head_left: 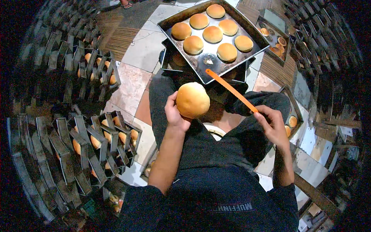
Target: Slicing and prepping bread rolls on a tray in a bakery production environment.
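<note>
A round golden bun [193, 101] rests in my left hand [176, 112], its fingers wrapped around the bun's left side and underneath. My right hand [273, 125] grips one end of a long, thin orange plastic stick [234, 92]. The stick's far end reaches over the near corner of a metal baking tray [244, 67]. On that tray sit several golden buns [212, 34], spaced apart or just touching. A dark greasy round mark [209, 62] with a pale crumb shows on the bare metal beside the stick's tip.
Trays of buns [94, 141] are stacked crosswise to my left, with another stack [98, 69] farther off. A tray with several buns [276, 40] lies beyond the main tray to the right. A smaller tray edge with buns [292, 121] shows by my right knee. Tiled floor [129, 87] lies between.
</note>
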`<state>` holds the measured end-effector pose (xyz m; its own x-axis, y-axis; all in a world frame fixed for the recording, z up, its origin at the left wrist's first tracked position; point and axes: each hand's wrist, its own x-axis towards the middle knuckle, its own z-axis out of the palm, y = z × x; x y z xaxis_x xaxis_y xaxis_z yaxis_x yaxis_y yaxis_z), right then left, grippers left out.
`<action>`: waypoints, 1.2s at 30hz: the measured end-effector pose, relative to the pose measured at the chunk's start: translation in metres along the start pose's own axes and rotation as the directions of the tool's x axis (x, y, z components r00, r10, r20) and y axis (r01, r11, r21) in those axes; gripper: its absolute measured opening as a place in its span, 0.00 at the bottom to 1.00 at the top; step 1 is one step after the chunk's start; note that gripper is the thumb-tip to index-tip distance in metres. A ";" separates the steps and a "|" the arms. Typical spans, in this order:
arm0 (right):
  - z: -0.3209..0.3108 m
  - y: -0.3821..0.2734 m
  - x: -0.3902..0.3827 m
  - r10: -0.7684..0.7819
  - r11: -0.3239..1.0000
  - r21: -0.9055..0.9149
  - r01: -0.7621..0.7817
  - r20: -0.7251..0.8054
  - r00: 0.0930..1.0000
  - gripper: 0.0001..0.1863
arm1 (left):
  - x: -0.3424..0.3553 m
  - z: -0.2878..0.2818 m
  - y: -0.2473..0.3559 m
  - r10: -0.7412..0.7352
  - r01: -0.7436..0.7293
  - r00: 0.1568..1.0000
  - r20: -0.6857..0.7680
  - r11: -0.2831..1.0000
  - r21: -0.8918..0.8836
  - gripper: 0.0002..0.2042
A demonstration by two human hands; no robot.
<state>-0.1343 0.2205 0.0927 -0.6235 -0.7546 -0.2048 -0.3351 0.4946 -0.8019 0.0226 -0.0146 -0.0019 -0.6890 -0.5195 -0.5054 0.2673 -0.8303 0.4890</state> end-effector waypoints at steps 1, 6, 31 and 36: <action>-0.002 -0.004 -0.002 -0.012 1.000 -0.013 0.011 -0.012 1.000 0.09 | -0.001 0.002 0.001 -0.001 0.001 1.000 -0.001 1.000 -0.005 0.21; -0.014 -0.016 -0.006 -0.129 0.983 -0.132 0.126 -0.017 0.992 0.08 | -0.014 0.016 0.015 -0.011 0.010 0.995 0.097 1.000 0.004 0.21; -0.047 -0.068 -0.002 -0.224 0.927 -0.272 0.259 0.153 0.963 0.11 | -0.064 0.026 0.052 0.284 -0.457 0.883 0.374 0.701 0.547 0.17; -0.085 -0.090 0.005 -0.292 0.847 -0.330 0.417 0.367 0.883 0.15 | -0.062 0.023 0.058 0.077 -0.521 0.831 0.551 0.453 0.723 0.17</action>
<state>-0.1675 0.2087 0.2119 -0.1934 -0.9691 -0.1531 -0.7765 0.2466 -0.5798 0.0653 -0.0258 0.0740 -0.9232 -0.3841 0.0090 -0.0069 0.0401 0.9992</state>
